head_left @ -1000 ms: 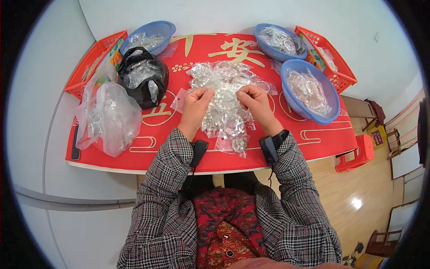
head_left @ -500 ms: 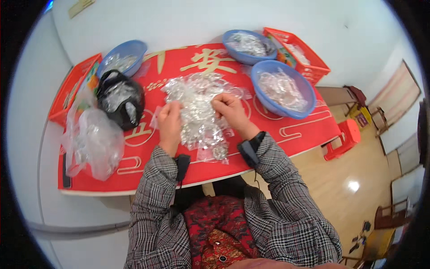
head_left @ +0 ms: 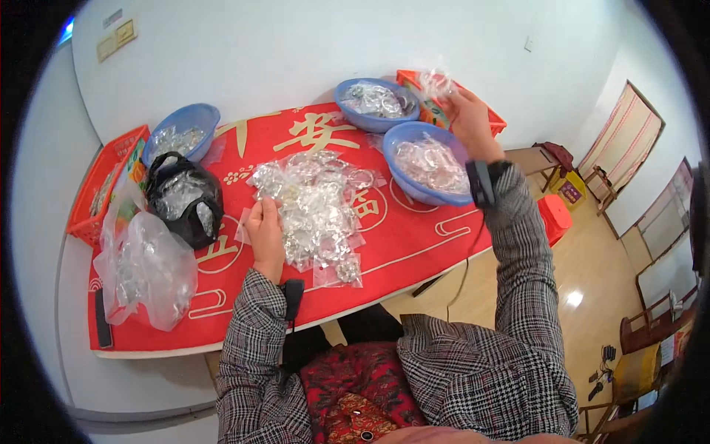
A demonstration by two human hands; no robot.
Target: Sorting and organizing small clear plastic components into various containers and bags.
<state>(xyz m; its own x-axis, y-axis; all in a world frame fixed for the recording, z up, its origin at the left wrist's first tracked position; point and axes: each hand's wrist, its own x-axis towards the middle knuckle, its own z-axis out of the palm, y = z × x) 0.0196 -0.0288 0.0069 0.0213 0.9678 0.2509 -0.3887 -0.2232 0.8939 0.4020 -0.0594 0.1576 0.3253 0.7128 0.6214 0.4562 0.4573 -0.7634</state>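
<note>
A heap of small clear plastic packets with shiny silvery contents lies on the red-covered table. At its left edge rests my left hand, fingers curled together; what they hold, if anything, is hidden. My right hand is raised at the far right, pinching a clear plastic packet above the right red basket. Just below and left of that hand is a blue basin piled with similar packets. Another blue basin with packets stands behind it.
On the left stand a red basket, a blue basin, a black plastic bag of packets and a translucent white bag. A dark flat object lies at the table's left edge. A red stool stands right of the table.
My right hand has moved from the heap to the far right, carrying a clear packet over the red basket. The left hand stays by the heap's left side. The view has shifted.
</note>
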